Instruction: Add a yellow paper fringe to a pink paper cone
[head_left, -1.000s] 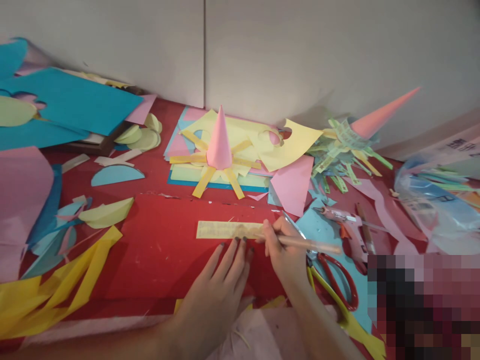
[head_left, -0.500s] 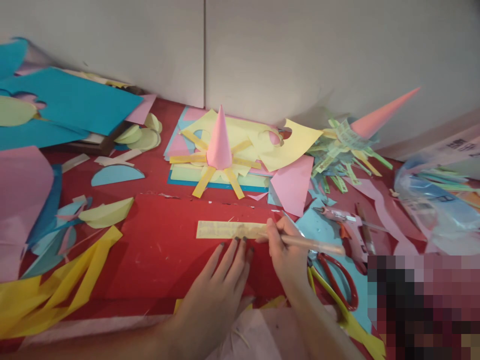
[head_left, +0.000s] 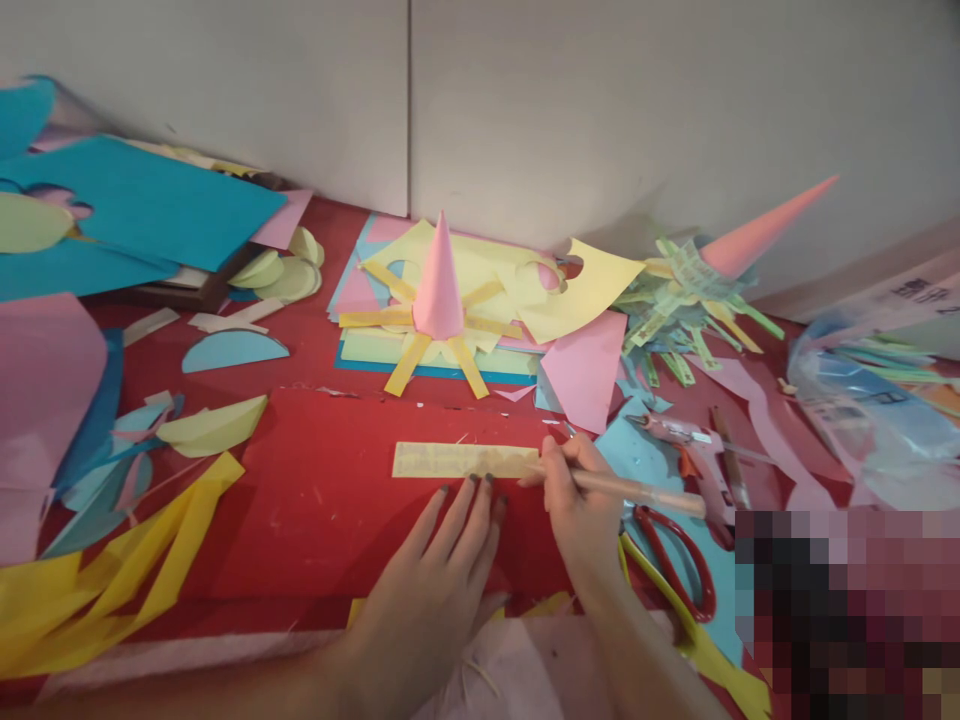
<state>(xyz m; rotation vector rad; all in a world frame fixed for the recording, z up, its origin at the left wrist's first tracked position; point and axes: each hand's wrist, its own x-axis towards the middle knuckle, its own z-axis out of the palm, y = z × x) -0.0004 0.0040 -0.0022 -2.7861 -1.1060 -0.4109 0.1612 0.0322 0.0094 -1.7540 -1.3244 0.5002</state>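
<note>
Your right hand pinched round thin wooden pencil, tip on pale yellow paper strip; strip runs 9-to-3. Left hand flat, fingers spread, just below strip at 6.

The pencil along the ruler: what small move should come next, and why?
Probably draw the pencil further right along the ruler. The right hand holds the pencil with its tip at the ruler's right end, and the left hand presses its fingers against the ruler's near edge on the red sheet, steadying it.
</note>
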